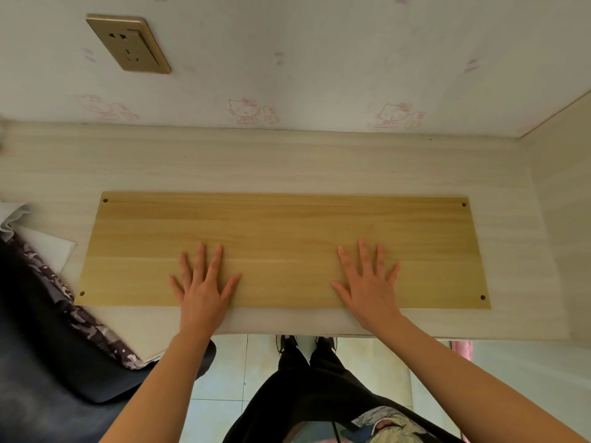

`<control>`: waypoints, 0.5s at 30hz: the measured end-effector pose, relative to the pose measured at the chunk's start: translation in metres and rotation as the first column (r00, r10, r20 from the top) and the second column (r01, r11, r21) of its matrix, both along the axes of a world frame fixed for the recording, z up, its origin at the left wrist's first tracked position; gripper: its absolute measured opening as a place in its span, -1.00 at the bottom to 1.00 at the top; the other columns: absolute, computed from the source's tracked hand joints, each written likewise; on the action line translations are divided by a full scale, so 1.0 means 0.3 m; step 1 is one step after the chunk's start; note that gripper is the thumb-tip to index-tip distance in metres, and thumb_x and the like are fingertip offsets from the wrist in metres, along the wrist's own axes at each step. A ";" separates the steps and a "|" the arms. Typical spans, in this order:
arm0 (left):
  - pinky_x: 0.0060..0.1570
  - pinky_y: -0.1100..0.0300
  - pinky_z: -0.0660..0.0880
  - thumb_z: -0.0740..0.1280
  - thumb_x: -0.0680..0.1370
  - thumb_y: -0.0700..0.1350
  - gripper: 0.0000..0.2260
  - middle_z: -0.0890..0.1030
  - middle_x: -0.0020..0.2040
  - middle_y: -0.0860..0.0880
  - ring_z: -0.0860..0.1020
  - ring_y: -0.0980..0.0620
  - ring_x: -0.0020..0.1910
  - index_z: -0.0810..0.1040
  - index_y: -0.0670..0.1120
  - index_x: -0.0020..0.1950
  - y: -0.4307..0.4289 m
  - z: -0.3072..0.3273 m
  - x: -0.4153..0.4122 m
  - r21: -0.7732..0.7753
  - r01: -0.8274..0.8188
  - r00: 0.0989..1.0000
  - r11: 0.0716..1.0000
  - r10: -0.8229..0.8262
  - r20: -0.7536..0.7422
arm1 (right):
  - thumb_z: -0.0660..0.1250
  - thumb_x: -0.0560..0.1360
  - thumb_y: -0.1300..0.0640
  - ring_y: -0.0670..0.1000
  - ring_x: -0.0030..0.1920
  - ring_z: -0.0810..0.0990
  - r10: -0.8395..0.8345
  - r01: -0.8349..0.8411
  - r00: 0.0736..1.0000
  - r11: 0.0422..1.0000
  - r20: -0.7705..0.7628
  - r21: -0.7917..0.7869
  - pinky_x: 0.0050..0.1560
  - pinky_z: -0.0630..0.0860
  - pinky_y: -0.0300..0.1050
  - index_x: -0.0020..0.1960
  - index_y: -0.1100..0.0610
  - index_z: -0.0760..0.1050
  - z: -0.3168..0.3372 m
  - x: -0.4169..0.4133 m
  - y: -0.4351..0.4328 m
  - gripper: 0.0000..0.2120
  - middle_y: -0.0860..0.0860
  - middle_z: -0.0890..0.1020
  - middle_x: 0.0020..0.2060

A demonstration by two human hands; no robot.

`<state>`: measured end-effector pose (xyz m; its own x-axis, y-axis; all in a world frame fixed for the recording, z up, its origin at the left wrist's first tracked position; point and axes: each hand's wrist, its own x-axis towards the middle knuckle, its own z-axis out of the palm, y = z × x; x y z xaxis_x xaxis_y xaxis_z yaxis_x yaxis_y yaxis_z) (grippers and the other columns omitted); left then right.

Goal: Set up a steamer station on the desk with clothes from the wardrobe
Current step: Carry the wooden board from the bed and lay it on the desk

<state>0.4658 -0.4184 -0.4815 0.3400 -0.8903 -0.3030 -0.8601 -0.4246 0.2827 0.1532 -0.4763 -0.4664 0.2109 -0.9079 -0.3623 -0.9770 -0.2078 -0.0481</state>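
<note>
- Board (281,231): a long, yellow wood-grain panel with a small hole at each corner. It lies flat on the desk, lengthwise, just short of the desk's front edge.
- Desk (287,161): pale, whitish wood-grain top.

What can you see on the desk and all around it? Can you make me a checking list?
Surface: pale wood desk, set against the wall.
Job's things: yellow wooden board lies flat near the front edge; no steamer seen.
Clutter: dark patterned cloth and white sheet at the left end.
Hands: left hand and right hand press flat on the board, fingers spread.
Cables: nothing seen on the desk.
Surroundings: wall socket, nothing plugged in; cartoon-cat wallpaper; tiled floor.
</note>
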 end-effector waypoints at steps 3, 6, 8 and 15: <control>0.43 -0.32 -0.14 0.07 0.52 0.33 -0.39 -0.09 0.58 0.12 -0.21 -0.08 0.55 -0.01 0.25 0.54 -0.013 0.007 0.026 -0.009 -0.008 1.000 1.000 0.008 0.002 | -0.16 0.50 -0.36 0.41 0.47 -0.01 0.011 -0.011 1.000 1.000 -0.002 -0.009 0.24 0.09 0.60 0.54 -0.09 0.01 -0.003 0.026 -0.008 -0.32 0.18 0.04 0.53; 0.43 -0.31 -0.16 0.08 0.52 0.33 -0.39 -0.09 0.58 0.14 -0.22 -0.06 0.55 -0.02 0.26 0.54 -0.008 0.010 0.035 -0.004 -0.015 1.000 1.000 0.015 -0.011 | -0.14 0.50 -0.36 0.42 0.46 0.03 0.006 -0.006 1.000 1.000 -0.002 -0.015 0.22 0.12 0.60 0.54 -0.07 0.06 -0.001 0.038 -0.007 -0.32 0.19 0.08 0.53; 0.43 -0.31 -0.17 0.07 0.53 0.33 -0.39 -0.10 0.58 0.15 -0.23 -0.05 0.55 -0.02 0.26 0.54 0.002 0.012 0.035 -0.004 -0.020 1.000 1.000 0.020 -0.006 | -0.12 0.50 -0.36 0.43 0.46 0.04 0.008 -0.008 1.000 1.000 -0.004 -0.018 0.22 0.12 0.60 0.54 -0.07 0.07 -0.005 0.041 0.004 -0.32 0.19 0.08 0.53; 0.42 -0.31 -0.16 0.07 0.53 0.32 -0.40 -0.10 0.58 0.14 -0.22 -0.05 0.55 -0.01 0.25 0.54 0.015 0.026 0.035 0.019 -0.028 1.000 0.999 0.028 -0.002 | -0.22 0.48 -0.39 0.41 0.48 -0.07 0.014 -0.014 1.000 1.000 0.000 0.006 0.25 0.00 0.60 0.55 -0.10 -0.06 -0.005 0.045 0.014 -0.29 0.18 -0.02 0.54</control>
